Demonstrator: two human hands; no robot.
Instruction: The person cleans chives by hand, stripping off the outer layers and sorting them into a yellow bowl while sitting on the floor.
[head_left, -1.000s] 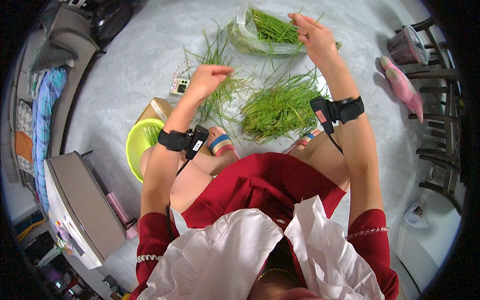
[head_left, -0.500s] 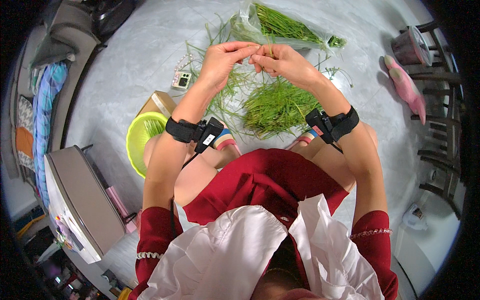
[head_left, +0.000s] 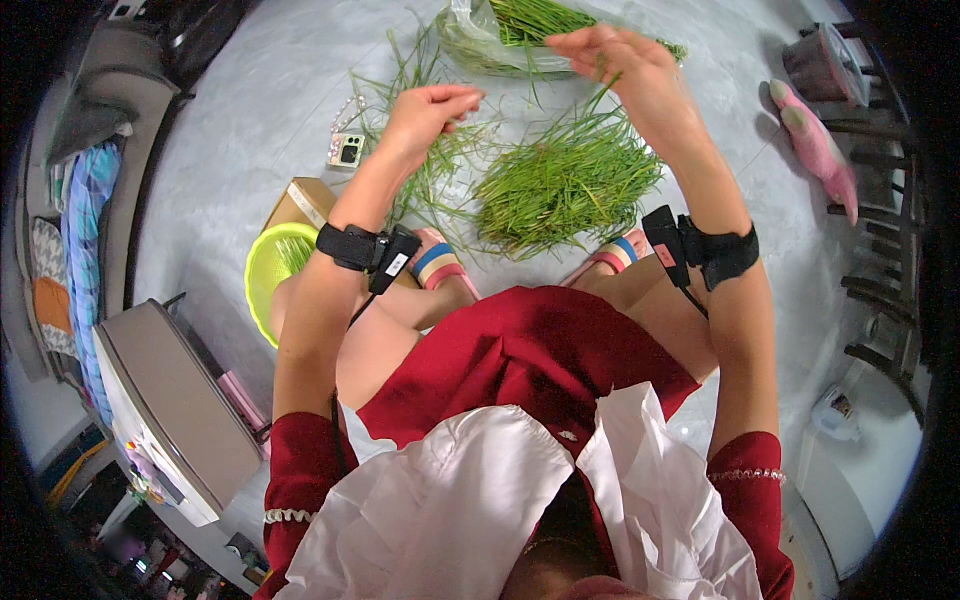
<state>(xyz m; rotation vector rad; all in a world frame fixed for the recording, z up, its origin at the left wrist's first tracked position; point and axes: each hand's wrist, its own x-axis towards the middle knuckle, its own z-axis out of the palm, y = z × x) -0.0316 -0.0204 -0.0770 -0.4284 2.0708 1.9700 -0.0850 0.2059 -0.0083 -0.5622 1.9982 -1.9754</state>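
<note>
Above the floor, my left hand (head_left: 425, 122) is closed in a pinch, its fingertips pressed together; whatever lies between them is too small to make out. My right hand (head_left: 640, 85), smeared by motion, hovers by a clear plastic bag (head_left: 465, 35) stuffed with long green stalks (head_left: 535, 22). A thin green blade hangs just under its fingers, but whether they grip it is unclear. Below, between my feet, lies a broad heap of thin grass-like green stalks (head_left: 565, 185). Looser, scattered stalks (head_left: 440, 170) lie under and beside my left hand.
By my left leg stands a yellow-green basket (head_left: 262, 300) with green stalks inside, next to a cardboard box (head_left: 305, 203). A phone (head_left: 346, 150) with a beaded strap lies on the floor. At the right are a pink plush toy (head_left: 815, 150), a bucket (head_left: 825, 70) and dark chair legs (head_left: 880, 210).
My hands were together over the stalks and have parted. The right has swung up and right toward the bag; the left has shifted slightly left.
</note>
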